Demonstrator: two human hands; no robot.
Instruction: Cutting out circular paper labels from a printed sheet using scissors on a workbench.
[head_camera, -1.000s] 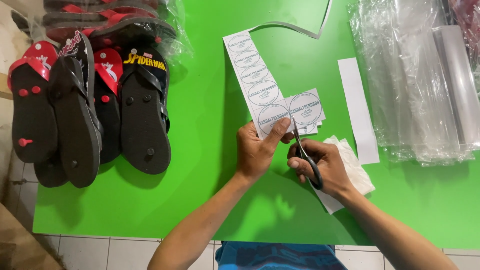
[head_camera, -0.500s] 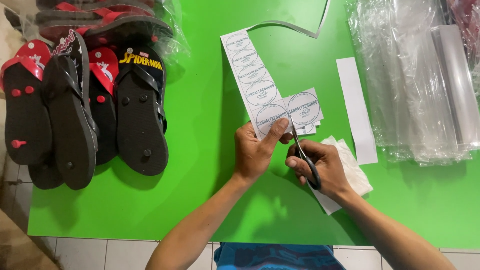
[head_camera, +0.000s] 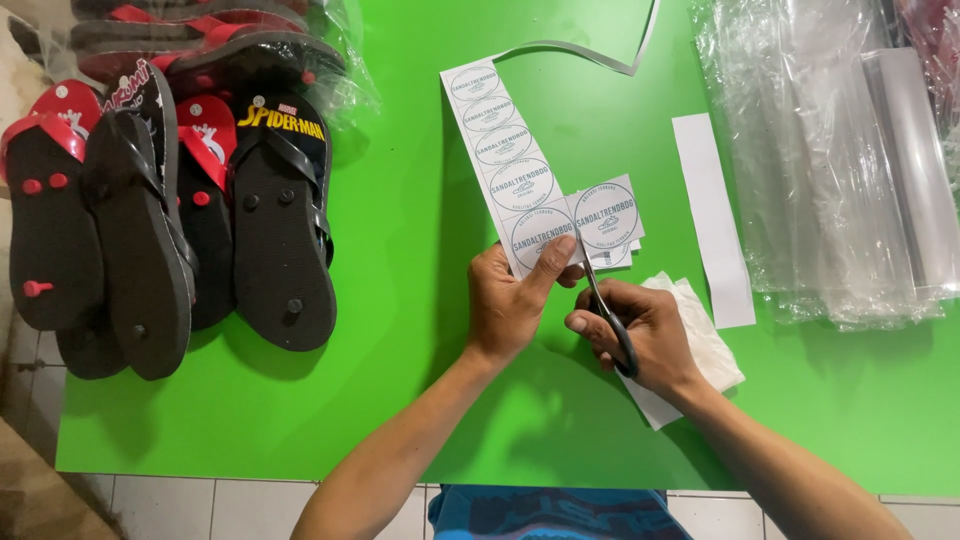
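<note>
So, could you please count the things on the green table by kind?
Sandals: about 6, overlapping
Sticker strip: 1, in left hand
Scissors: 1, in right hand
Plain white strip: 1
Plastic bag pile: 1
Total: about 10

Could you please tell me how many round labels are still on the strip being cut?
5 on the label strip, in one row running from its far end down to the left hand, whose thumb partly covers the last. Cut labels lie beside it.

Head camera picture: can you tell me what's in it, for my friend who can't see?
Over a green table, the left hand holds a paper strip of round labels while the right hand cuts it with scissors. Black and red sandals lie on the left, clear plastic bags on the right.
</note>
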